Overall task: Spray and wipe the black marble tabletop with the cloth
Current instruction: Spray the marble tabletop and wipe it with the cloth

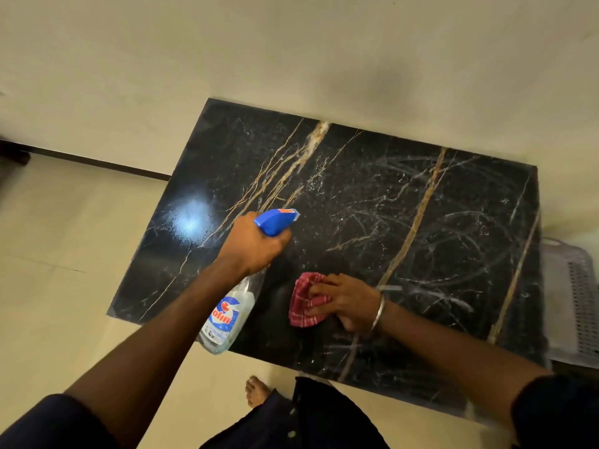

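Observation:
The black marble tabletop with gold and white veins fills the middle of the head view. My left hand grips a clear spray bottle by its blue trigger head, nozzle aimed out over the marble. Fine spray droplets lie near the top centre of the slab. My right hand presses a bunched red checked cloth onto the marble near the front edge. Pale curved wipe streaks cover the right half of the top.
A white perforated plastic basket stands against the table's right side. Cream floor tiles lie to the left and in front. The cream wall runs behind the table. My bare foot is by the front edge.

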